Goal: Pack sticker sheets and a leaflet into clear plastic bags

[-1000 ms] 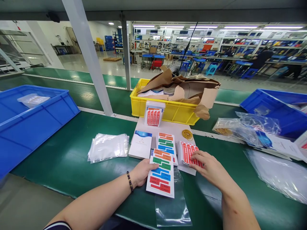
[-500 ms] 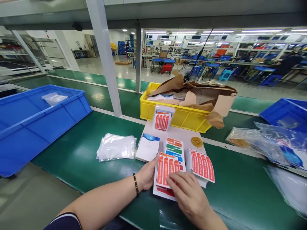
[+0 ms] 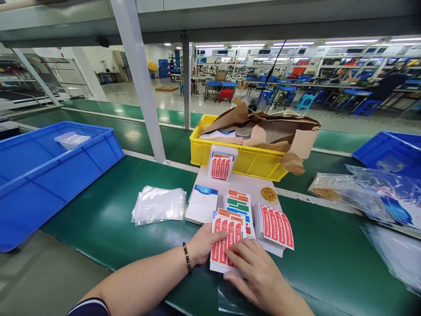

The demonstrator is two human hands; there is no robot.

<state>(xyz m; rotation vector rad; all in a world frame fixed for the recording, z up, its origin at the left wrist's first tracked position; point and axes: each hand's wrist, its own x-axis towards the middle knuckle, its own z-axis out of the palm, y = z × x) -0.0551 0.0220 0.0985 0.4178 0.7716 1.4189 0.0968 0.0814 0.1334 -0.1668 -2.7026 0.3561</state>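
Note:
My left hand (image 3: pixel 204 243) is closed on several sticker sheets (image 3: pixel 226 239), its thumb pressed across the top one. This top sheet has red "Max Level" and "Min Level" labels; an orange-marked sheet edge shows behind it. My right hand (image 3: pixel 263 274) rests its fingertips on the sheets' right side, with the thumb spread apart near their lower edge. Just behind are a stack of multicoloured sticker sheets (image 3: pixel 238 202), a stack of red sticker sheets (image 3: pixel 276 226) and white booklets (image 3: pixel 201 204). A filled clear zip bag (image 3: pixel 222 162) leans on the yellow bin.
Clear plastic bags (image 3: pixel 159 205) lie left of the booklets. Rubber bands (image 3: pixel 269 195) sit on the pale board. Behind stands a yellow bin (image 3: pixel 240 160) with torn brown paper. Blue bins (image 3: pixel 82 162) flank the green bench, and more plastic bags (image 3: pixel 358 197) lie at right.
The red label sheet has moved down into line with the sheets beneath it. My left thumb now lies over it, and my right thumb has spread away from the fingers.

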